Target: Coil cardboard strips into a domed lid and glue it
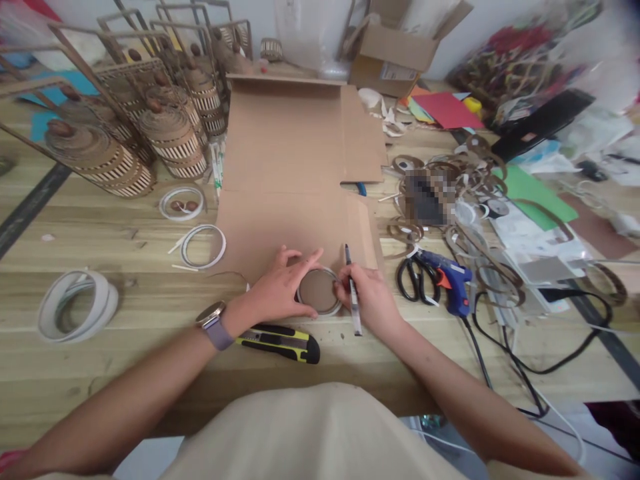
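Observation:
My left hand [287, 288] rests on the cardboard [285, 140] with thumb and fingers spread around the left side of a thin round ring [327, 313], holding it flat near the sheet's front edge. Brown cardboard shows inside the ring. My right hand [367, 293] is closed around a slim pen [355, 317] at the ring's right side. Fingertips of that hand are close to the rim; whether the pen's point touches the cardboard I cannot tell. A yellow and black utility knife [280, 342] lies just below my left hand.
White rings [75, 307] lie at the left, before several lantern-like bamboo pieces [170, 130]. To the right are black-handled scissors [417, 279], a blue glue gun [453, 280] with cables, and tangled brown strips [470, 167]. An open box [387, 57] stands at the back.

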`<state>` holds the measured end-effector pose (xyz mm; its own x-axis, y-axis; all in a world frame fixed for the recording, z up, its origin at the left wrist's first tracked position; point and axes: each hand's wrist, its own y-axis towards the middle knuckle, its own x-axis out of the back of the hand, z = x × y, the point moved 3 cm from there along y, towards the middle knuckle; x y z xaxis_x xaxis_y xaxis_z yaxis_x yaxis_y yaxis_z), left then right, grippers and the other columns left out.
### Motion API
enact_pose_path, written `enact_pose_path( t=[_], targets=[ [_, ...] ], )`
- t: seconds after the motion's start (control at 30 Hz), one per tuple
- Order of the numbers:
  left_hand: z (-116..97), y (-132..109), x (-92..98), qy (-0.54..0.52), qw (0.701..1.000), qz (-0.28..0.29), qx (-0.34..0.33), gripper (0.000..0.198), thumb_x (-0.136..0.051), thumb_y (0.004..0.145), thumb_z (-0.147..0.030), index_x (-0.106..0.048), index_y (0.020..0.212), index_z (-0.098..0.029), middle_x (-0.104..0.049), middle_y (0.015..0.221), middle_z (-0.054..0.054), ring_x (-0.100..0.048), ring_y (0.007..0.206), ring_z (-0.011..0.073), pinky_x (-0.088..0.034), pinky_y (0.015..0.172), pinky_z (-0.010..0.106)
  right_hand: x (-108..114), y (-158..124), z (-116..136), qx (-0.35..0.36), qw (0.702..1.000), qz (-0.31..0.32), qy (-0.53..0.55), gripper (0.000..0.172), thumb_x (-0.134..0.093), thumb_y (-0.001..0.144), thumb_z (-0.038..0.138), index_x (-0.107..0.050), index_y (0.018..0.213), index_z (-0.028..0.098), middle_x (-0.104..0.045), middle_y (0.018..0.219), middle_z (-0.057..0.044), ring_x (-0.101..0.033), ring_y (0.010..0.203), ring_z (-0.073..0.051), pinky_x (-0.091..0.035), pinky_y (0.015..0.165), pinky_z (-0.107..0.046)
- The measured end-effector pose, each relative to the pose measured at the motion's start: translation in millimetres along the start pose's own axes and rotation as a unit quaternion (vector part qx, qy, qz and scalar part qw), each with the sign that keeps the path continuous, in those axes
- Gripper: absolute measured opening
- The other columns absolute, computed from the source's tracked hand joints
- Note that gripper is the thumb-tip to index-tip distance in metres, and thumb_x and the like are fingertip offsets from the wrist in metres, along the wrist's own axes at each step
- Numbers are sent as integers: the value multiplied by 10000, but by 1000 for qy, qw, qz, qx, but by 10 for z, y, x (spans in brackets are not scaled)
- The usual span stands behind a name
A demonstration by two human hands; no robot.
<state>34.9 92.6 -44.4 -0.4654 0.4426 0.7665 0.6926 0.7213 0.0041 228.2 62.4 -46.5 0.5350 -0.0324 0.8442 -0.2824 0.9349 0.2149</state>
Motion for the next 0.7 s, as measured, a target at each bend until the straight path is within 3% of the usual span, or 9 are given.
enact_pose_path(
  t=[0.37,0.7],
  targets=[
    [12,3,-3,-1,1000,13,2,1226,-868,651,-446,-74,1565,-250,-585,1396,65,-307,1348,379,-87,1173,630,14,4,14,-3,1000,4,28,76,-547,836,141,-533,838,216,-634,670,22,-551,585,-147,-366,635,-275],
    [24,3,-15,-1,1000,10,1,1229,-868,654,-450,-66,1566,-257,-580,1405,64,-320,1338,377,-106,1169,626,9,-9,-4,5,999,1,39,118,-537,818,98,-539,845,213,-639,675,28,-567,625,-151,-361,682,-285]
  ],
)
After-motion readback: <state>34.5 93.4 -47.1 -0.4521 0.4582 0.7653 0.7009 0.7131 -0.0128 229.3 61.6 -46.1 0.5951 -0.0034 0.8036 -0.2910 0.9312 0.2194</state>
